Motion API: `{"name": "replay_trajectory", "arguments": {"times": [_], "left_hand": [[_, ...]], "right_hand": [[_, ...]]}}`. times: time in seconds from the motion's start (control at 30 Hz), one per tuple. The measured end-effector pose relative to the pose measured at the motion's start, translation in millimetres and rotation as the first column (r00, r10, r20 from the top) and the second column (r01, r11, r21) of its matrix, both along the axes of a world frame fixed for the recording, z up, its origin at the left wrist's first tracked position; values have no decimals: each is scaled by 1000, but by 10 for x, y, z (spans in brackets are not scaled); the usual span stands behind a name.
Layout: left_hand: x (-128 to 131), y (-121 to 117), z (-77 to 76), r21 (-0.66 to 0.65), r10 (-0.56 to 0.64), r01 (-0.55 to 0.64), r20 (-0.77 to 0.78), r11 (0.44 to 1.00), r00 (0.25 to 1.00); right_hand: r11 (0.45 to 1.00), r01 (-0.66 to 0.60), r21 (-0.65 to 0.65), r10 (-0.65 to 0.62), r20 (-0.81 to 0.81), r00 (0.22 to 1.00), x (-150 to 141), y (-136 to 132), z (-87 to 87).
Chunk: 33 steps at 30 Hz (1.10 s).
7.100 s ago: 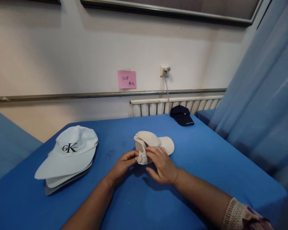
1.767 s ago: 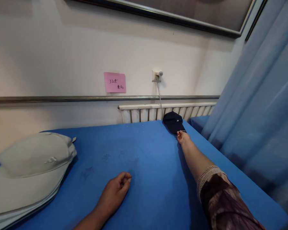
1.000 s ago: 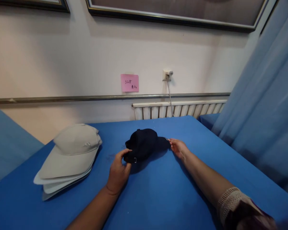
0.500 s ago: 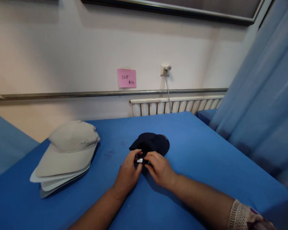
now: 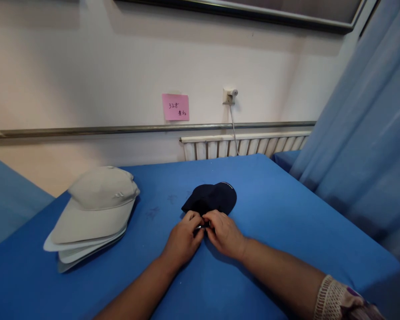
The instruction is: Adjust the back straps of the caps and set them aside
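A dark navy baseball cap (image 5: 216, 198) lies on the blue-covered table (image 5: 286, 231), its brim toward the back right and its rear strap toward me. My left hand (image 5: 185, 238) pinches one part of the strap, where a small light metal piece shows between the fingers. Close beside it, my right hand (image 5: 225, 235) pinches the strap near the buckle. The fingers hide most of the strap and buckle. To the left sits a stack of several caps, topped by a beige cap (image 5: 102, 191) with a small logo.
Behind the table are a white radiator (image 5: 216, 149), a metal rail (image 5: 133, 130) and a wall socket (image 5: 229, 97) with a plugged-in cord. A pink note (image 5: 175, 107) is stuck to the wall. Blue curtains (image 5: 363, 124) hang at the right.
The beige cap went from my hands onto the stack. My right hand brought the navy cap from the back right to the middle; it was turned, and both hands closed on its strap.
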<state>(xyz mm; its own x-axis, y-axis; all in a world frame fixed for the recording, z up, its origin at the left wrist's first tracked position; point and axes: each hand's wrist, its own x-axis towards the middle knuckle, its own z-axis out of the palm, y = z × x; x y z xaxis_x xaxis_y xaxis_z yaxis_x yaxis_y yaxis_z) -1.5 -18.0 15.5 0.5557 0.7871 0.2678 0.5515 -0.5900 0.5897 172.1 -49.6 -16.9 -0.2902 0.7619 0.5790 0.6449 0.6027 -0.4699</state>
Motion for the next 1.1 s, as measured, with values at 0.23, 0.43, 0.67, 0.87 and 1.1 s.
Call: {"name": "replay_trajectory", "arguments": {"times": [0.23,0.43,0.67,0.87,1.1], "left_hand": [[59,53,-40,-490,179,193,613,850,769],[-6,91,-108,-481,152,175,566,859,810],[-30,57,-148,-120,48,-10,320,993,946],[-83,69,-123,168,19,-35,96,985,995],[-80,27,-90,309,19,-46,91,950,996]], "right_hand": [[997,-8,-73,1,-90,996,52,71,35],[997,28,-77,-43,-197,979,80,60,38],[994,20,-108,-33,-129,991,73,-1,107],[998,56,-18,-58,-148,987,15,-13,85],[984,172,40,-160,-221,962,-13,-10,115]]}}
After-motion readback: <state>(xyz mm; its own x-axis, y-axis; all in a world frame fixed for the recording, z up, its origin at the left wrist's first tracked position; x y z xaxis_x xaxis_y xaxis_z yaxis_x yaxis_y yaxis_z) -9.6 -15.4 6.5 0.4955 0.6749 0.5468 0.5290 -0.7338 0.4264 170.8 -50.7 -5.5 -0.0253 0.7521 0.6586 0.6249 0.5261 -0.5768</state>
